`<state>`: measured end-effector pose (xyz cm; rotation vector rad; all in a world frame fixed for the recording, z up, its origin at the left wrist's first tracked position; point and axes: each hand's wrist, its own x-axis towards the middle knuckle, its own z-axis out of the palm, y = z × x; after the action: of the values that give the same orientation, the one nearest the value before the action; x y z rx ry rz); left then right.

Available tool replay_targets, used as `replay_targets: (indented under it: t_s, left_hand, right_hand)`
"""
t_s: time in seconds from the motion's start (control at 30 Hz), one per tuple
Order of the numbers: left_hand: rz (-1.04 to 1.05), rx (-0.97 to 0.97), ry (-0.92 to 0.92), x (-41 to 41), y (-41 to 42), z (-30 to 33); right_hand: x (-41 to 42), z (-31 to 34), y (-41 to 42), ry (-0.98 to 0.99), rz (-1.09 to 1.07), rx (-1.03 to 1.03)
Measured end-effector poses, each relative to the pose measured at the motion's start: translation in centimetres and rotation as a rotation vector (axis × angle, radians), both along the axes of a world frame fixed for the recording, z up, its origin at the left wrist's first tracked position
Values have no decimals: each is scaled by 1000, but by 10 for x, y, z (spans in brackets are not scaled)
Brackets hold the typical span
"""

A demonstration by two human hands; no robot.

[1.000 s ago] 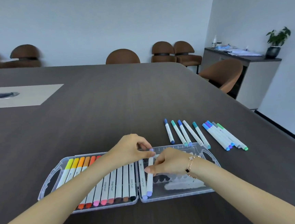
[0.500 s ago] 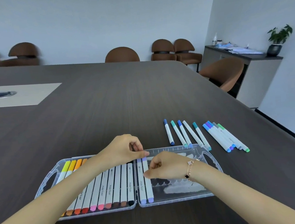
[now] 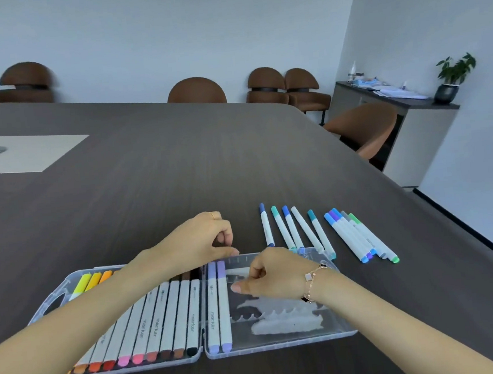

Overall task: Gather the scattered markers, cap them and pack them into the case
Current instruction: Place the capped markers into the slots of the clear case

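Observation:
A clear plastic case [image 3: 338, 332] lies open and flat on the dark table. Its left half holds a row of capped markers [image 3: 164, 322], yellow through pink to black. In the right half lie a blue-violet marker [image 3: 213, 312] and a lilac marker [image 3: 224, 311], side by side. My left hand [image 3: 198, 241] hovers with curled fingers, thumb just above the lilac cap. My right hand [image 3: 277, 276] is curled inside the right half, thumb tip beside the lilac marker. Neither hand holds anything. Several loose capped blue and green markers [image 3: 292, 232] and a tighter bunch [image 3: 360, 241] lie beyond the case.
The dark wooden table [image 3: 164, 179] has a pale inset panel [image 3: 24, 152] at the far left. Brown chairs [image 3: 196, 91] stand around it. A sideboard with a potted plant [image 3: 453, 77] is at the far right, beyond the table edge.
The lilac marker, held at both ends by my hands, went down into the right half beside the blue-violet one. Both hands have let go and drawn back slightly.

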<state>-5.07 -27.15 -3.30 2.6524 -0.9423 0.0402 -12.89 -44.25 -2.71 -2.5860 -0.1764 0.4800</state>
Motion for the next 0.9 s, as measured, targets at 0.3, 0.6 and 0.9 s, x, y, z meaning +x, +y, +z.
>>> replay_targets:
  t_s: [0.3,0.6,0.9]
  left_hand:
    - [-134,-198,160,51,-150,5]
    - [-123,-56,67,73,-213,-27]
    - [-47,-237,204,79,-202,-19]
  right_hand:
    - [22,8,-138,-275,-517,-424]
    - [31,-14,-157,-217,-554,-390]
    - [44,-3,-142,-208,-617,-302]
